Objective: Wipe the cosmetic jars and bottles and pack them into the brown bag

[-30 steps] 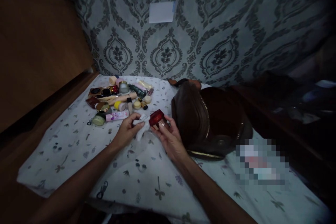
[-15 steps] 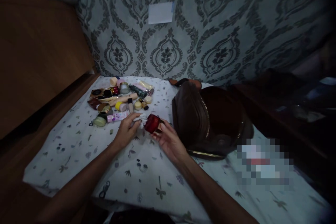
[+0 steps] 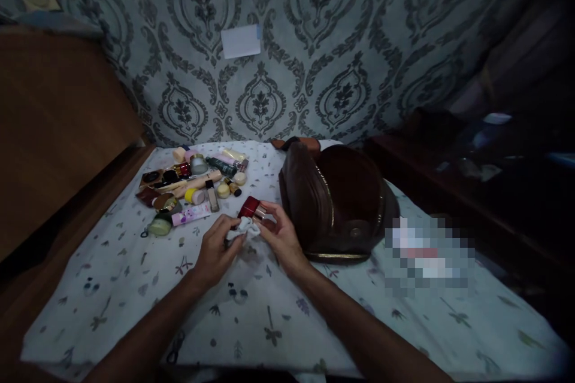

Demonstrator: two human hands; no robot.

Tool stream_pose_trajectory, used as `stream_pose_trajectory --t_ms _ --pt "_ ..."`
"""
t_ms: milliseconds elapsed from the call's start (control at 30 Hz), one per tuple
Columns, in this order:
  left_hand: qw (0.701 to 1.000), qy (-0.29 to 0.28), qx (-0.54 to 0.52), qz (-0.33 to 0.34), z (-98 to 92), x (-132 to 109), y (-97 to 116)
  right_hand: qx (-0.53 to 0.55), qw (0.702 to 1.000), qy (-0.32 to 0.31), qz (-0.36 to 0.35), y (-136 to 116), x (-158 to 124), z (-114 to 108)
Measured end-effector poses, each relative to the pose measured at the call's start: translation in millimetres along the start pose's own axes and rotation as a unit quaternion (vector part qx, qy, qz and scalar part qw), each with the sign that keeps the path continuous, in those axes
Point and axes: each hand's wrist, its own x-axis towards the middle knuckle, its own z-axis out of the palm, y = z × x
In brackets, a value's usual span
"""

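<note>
My right hand (image 3: 279,240) grips a small jar with a red lid (image 3: 251,208), tilted, just above the sheet. My left hand (image 3: 218,251) is closed on a crumpled white tissue (image 3: 241,228) and presses it against the jar's lower side. Both hands meet over the white leaf-printed sheet (image 3: 251,311), left of a brown leather bag (image 3: 336,200). The jar's glass body is mostly hidden by my fingers.
A cluster of cosmetics (image 3: 191,185), with tubes, small jars and compacts, lies at the back left of the sheet. A wooden headboard (image 3: 58,131) stands at the left. Patterned wallpaper with a white note (image 3: 241,42) rises behind. Dark furniture (image 3: 471,167) sits at the right.
The camera has tipped down and shifted right. My hands drew closer to me, the jar turned in my right hand, and the tissue moved under the jar.
</note>
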Motion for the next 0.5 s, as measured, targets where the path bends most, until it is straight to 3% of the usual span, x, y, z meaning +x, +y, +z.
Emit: stream_pose_trajectory --t_ms 133,233,300,400,500 --pt "0.999 0.021 0.023 -0.006 -4.5 3 2 -0.094 0.993 -0.034 -0.055 0 1 -4" --pt "0.999 0.030 -0.014 -0.039 -9.4 6 2 -0.192 0.971 -0.068 -0.127 -1 0 -8" --pt "0.989 0.011 -0.090 -0.117 -10.6 8 -2 -0.257 0.944 -0.110 -0.174 -2 -1 -11" --pt "0.931 0.029 -0.217 -0.292 -7.2 7 -16 -0.321 0.903 -0.187 -0.218 -4 -5 -12" --pt "0.898 0.077 -0.265 -0.344 -0.5 6 -33 -0.344 0.876 -0.239 -0.239 -2 -8 -10"
